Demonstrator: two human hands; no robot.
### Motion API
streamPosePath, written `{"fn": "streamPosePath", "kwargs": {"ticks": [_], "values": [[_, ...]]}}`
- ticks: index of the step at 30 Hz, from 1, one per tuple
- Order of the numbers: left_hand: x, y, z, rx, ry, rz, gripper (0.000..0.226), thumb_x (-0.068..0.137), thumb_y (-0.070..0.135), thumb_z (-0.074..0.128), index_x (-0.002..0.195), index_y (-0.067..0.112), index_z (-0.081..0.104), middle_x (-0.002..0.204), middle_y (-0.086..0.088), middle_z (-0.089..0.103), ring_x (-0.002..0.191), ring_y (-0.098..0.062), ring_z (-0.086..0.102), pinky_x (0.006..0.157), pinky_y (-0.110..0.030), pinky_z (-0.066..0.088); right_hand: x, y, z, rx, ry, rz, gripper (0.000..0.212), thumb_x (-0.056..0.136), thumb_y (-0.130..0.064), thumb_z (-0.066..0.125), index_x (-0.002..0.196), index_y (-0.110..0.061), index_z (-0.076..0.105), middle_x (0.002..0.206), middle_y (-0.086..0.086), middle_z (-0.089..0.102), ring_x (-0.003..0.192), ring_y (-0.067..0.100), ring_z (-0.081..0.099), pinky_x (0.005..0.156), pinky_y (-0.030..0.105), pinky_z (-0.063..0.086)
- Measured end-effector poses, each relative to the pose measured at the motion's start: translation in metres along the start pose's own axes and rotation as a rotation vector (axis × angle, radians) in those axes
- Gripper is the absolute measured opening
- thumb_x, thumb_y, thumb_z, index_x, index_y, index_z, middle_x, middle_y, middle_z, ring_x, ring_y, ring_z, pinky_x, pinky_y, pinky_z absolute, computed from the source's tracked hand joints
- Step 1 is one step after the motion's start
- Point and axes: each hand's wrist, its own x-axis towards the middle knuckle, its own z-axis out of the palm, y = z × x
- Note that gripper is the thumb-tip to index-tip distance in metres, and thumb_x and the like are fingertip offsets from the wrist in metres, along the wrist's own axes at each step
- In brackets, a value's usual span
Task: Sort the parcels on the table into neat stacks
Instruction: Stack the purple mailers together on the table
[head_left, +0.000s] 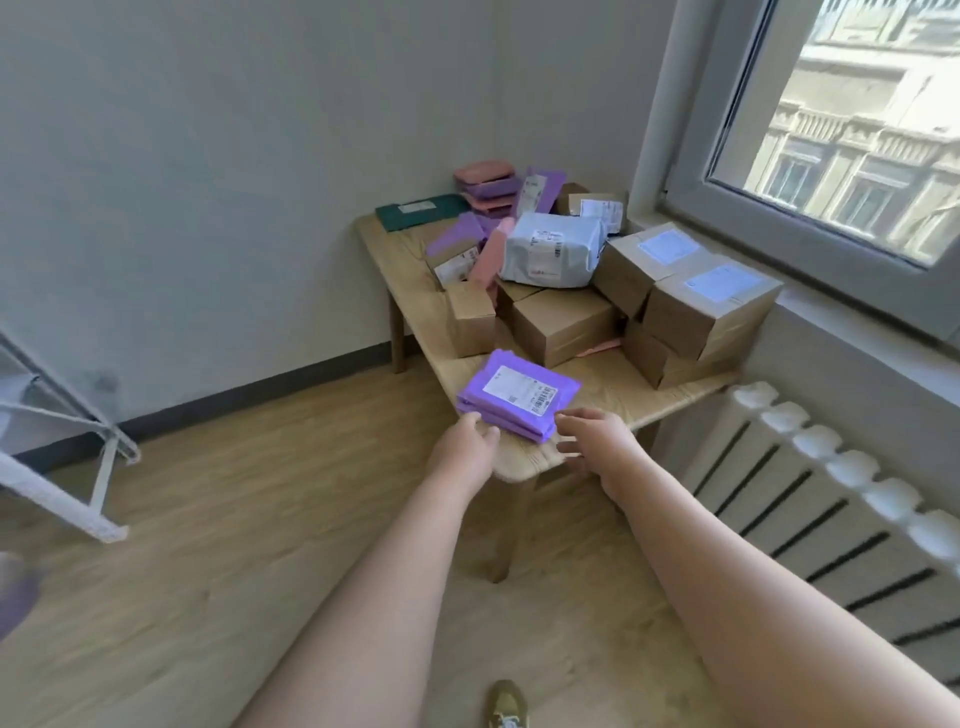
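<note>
1. a small stack of purple parcels (518, 396) lies at the near corner of the wooden surface (613, 387), its top one showing a white label with a barcode.
2. the left hand (464, 448) touches the stack's near left edge; its fingers (480, 427) are loosely curled against the side, not wrapped round anything.
3. the right hand (597, 439) sits just beside the stack's near right corner, fingers (571, 415) spread open, holding nothing.
4. behind the stack, brown cardboard boxes (561, 325) crowd the middle of the surface, with two taller ones (696, 301) piled along the right edge.
5. a white plastic mailer (553, 249) rests on top of the boxes.
6. at the far end, pink and purple parcels (488, 189) are piled, others lean loosely, and a dark green envelope (421, 210) lies at the far left corner.
</note>
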Motion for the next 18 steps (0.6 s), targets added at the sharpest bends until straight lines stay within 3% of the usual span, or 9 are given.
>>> {"fn": "streamPosePath", "kwargs": {"ticks": [4,8,18], "values": [[0.067,-0.002,-0.008,0.094,-0.038,-0.043,0.048,0.1,0.036,0.047,0.144,0.018,0.046,0.138,-0.007,0.057,0.124,-0.029,0.055,0.103,-0.04,0.045,0.07,-0.012,0.018,0.002,0.024,0.085,0.023,0.097,-0.016,0.059,0.12,-0.01,0.063,0.1,0.006,0.063,0.076,0.02,0.06,0.074,0.035,0.052],[0.115,-0.005,-0.016,0.122,-0.066,-0.048,0.048,0.1,0.035,0.046,0.145,0.018,0.044,0.14,-0.007,0.055,0.126,-0.028,0.053,0.104,-0.039,0.044,0.115,-0.018,0.029,-0.003,0.068,0.124,0.024,0.097,-0.013,0.058,0.12,-0.008,0.062,0.093,0.003,0.061,0.081,0.023,0.057,0.072,0.034,0.05],[0.234,-0.012,-0.013,0.266,-0.306,0.017,0.046,0.099,0.029,0.044,0.144,0.017,0.046,0.142,-0.007,0.052,0.126,-0.028,0.052,0.101,-0.034,0.042,0.176,-0.006,0.048,0.01,0.25,0.318,0.037,0.094,-0.013,0.063,0.131,-0.009,0.057,0.098,0.009,0.058,0.081,0.022,0.053,0.064,0.03,0.046]]}}
